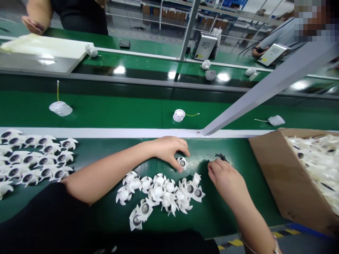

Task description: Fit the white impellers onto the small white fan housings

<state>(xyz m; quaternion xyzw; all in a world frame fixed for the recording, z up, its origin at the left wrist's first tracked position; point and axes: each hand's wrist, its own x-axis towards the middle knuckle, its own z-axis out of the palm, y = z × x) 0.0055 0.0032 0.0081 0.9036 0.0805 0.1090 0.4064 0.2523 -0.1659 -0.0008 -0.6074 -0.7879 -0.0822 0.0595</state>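
White fan (182,162), left hand (169,151) pinching, right hand (222,180) curled

Green belt (254,208) gap between right hand (225,181) and cardboard box (280,176); white fans (161,194) just beside.

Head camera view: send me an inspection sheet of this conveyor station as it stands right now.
surface: green conveyor belt with a white edge strip along its far side.
job's things: white vaned plastic part; loose pile of white vaned parts; rows of dark-centred vaned parts; cardboard box filled with more white parts.
clutter: dark granules and white specks on the belt.
grippers: left hand pinches the single part; right hand has its fingertips at the granules.
cables: thin yellow wire on a round white unit on the next belt.
surroundings: co-worker's hand beyond the belts; second person; grey metal strut; shelving.
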